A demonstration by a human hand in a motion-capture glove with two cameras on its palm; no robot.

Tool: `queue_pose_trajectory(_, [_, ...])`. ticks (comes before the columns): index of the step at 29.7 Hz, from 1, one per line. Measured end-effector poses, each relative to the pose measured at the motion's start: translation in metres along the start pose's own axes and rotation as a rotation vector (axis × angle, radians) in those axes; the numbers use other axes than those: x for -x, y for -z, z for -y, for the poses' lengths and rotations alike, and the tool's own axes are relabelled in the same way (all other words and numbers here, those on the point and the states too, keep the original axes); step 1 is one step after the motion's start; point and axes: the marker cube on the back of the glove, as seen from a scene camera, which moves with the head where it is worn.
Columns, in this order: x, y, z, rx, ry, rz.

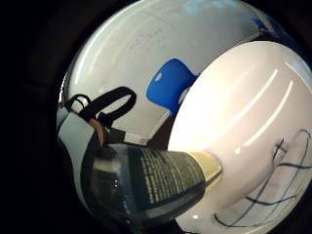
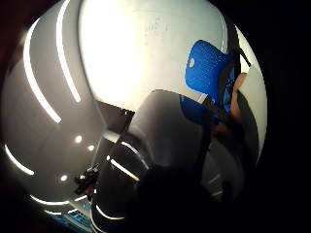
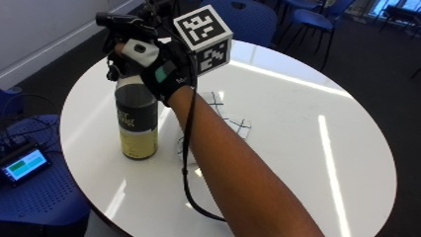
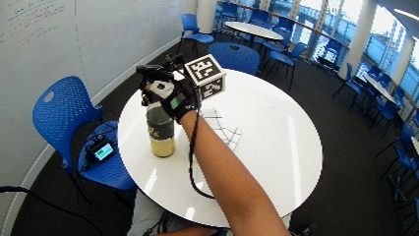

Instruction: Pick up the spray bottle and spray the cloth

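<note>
We see the spray bottle (image 3: 136,123) standing upright on the round white desk (image 3: 309,163), near the desk's edge closest to the wall. Our landmark is this bottle. The gloved right hand (image 3: 158,69) sits at the bottle's top, its grip curled round the neck and spray head, so we read the grip as grasping the spray bottle. The bottle's base appears to touch the desk, though we cannot be sure it has not just begun to lift.

The cloth (image 3: 220,116) lies flat on the desk just beside the bottle, on the side away from the wall, and is partly hidden behind the forearm. It is white with dark grid lines; in the little finger side palm view the same lines (image 1: 273,190) show on the desk beyond the bottle's label (image 1: 165,173), which fills much of that view and so sits close to the palm.

We judge the pick-up step to be in hand: the grasp is made, the lift is not yet clearly done. The next move, as we see it, calls for raising the bottle clear of the desk, turning the nozzle toward the cloth beside it, and getting a finger onto the trigger. We cannot tell from these views where the trigger or nozzle points now.
</note>
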Motion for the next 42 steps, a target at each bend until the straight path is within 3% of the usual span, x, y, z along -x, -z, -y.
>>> queue_pose_trajectory(16, [-0.038,0.019,-0.035,0.206,-0.182,-0.046])
queue_pose_trajectory(42, [-0.069,0.021,-0.059,0.103,-0.200,-0.133])
